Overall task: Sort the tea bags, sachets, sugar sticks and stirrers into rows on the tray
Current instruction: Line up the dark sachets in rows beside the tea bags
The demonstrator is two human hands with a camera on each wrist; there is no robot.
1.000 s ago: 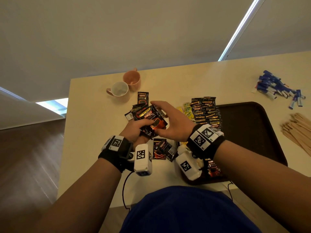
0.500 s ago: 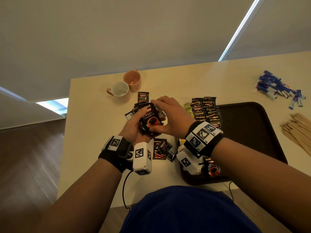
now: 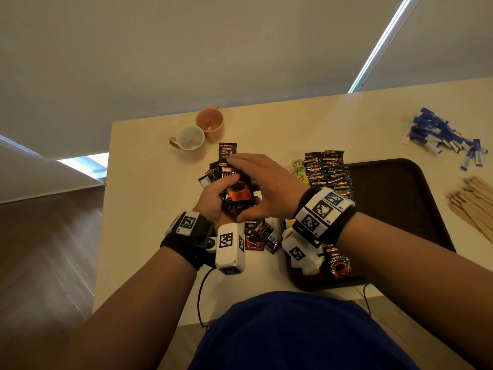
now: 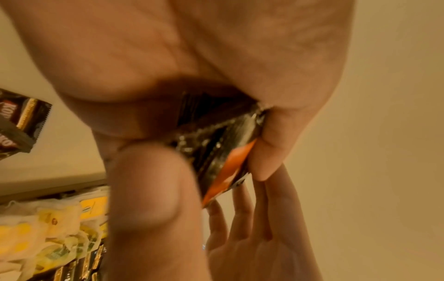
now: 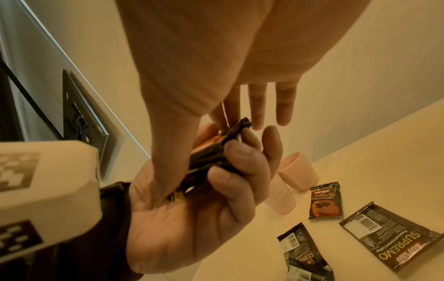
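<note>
Gripping a small stack of black coffee sachets [image 3: 236,193], the left hand [image 3: 213,201] curls its fingers [image 5: 238,167] round the far side of the stack and lays its thumb on the top sachet, which shows an orange cup. The right hand [image 3: 269,182] closes on the same stack from the right: its thumb presses the near edge, its forefinger touches the far end, and its other fingers [image 5: 283,106] stay straight and spread. The right wrist view shows the left palm open beneath the stack, which the head view hides. The left wrist view shows the sachet edges [image 4: 216,144] squeezed between thumb and fingers.

Under the hands, loose sachets [image 5: 389,233] lie scattered on the cream table [image 3: 149,198], some face down with barcodes up; more lie just near of the hands [image 3: 262,235]. To the right, the dark tray [image 3: 400,198] holds a row of sachets [image 3: 328,169] along its left side, yellow tea bags [image 3: 298,169] just left of that row, and one sachet [image 3: 338,263] at its near edge. Blue sugar sticks [image 3: 442,137] lie far right, wooden stirrers [image 3: 472,204] right of the tray. Two mugs [image 3: 200,132] stand touching at the far left.
</note>
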